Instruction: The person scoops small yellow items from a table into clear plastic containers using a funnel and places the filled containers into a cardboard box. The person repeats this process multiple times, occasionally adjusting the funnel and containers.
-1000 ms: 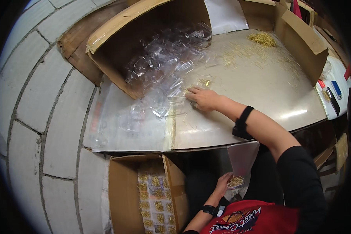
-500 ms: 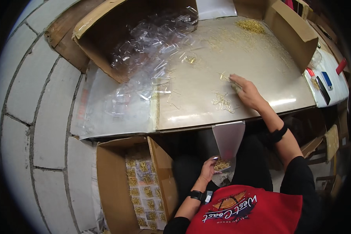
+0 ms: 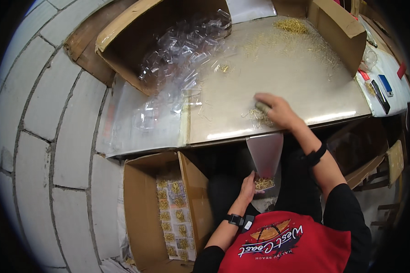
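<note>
My right hand (image 3: 278, 110) is over the table beside a small heap of gold wire hooks (image 3: 259, 118), its fingers stretched out and slightly bent, partly covering the heap. Below the table edge, my left hand (image 3: 248, 187) is closed on the side of a small clear plastic box (image 3: 268, 187) filled with gold hooks. Directly above that box hangs a translucent plastic chute (image 3: 265, 154), fixed at the table's front edge. The tips of my left fingers are partly hidden.
Many clear plastic boxes (image 3: 182, 50) spill from a tipped carton (image 3: 118, 36). A larger hook pile (image 3: 290, 26) lies at the back. Beside my left arm, an upright carton (image 3: 139, 218) holds rows of filled boxes (image 3: 180, 216). A blue object (image 3: 385, 85) and a black tool (image 3: 381, 96) lie right.
My right hand has moved left and toward me, onto the near hook heap. The few hooks beside its fingertips no longer show apart. My left hand and the box are closer under the chute.
</note>
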